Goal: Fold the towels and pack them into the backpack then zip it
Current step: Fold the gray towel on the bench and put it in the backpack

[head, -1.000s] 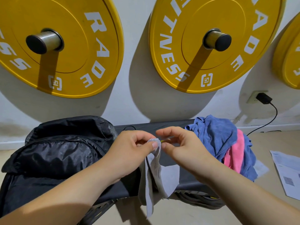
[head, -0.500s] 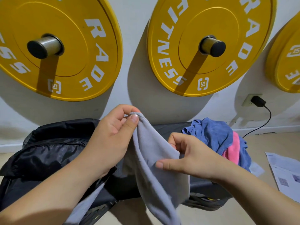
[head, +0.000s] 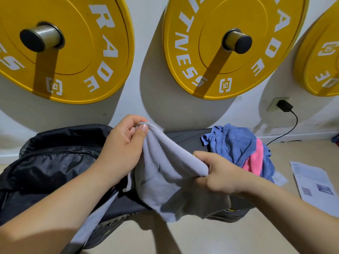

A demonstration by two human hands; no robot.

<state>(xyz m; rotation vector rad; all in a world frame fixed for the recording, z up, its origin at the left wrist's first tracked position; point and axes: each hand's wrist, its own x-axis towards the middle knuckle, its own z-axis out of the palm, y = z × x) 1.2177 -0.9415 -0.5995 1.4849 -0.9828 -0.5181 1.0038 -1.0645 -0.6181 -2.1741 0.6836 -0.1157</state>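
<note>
Pinched between thumb and forefinger of the left hand: the hemmed corner of a grey towel, raised above the rest of the cloth. Other left fingers curled in behind the hem. Gripped in the right hand, lower and to the right: a bunched fold of the same towel, fingers curled round it. Drawn into a slanting ridge between the two hands; slack below them, with one strip trailing down under the left forearm toward the near edge of view.

Behind and under the hands: a dark padded bench, set across the scene close to the wall. On its left end: a black backpack, crumpled, touching the left wrist; open or zipped cannot be told. On its far right end: a loose heap of blue towel with a pink towel caught in its right side, both unfolded.

Beneath the bench: a pale, smooth floor. To the right on the floor: printed sheets, lying flat, well apart from the bench.

Beyond the bench: a white wall with a white skirting board. Mounted on it: three yellow plates with white lettering, the left and middle ones hung on metal pegs with black end caps; the right one cut off by the frame. Low on the wall at the right: an outlet with a black charger plugged in, its cable running down toward the floor.
</note>
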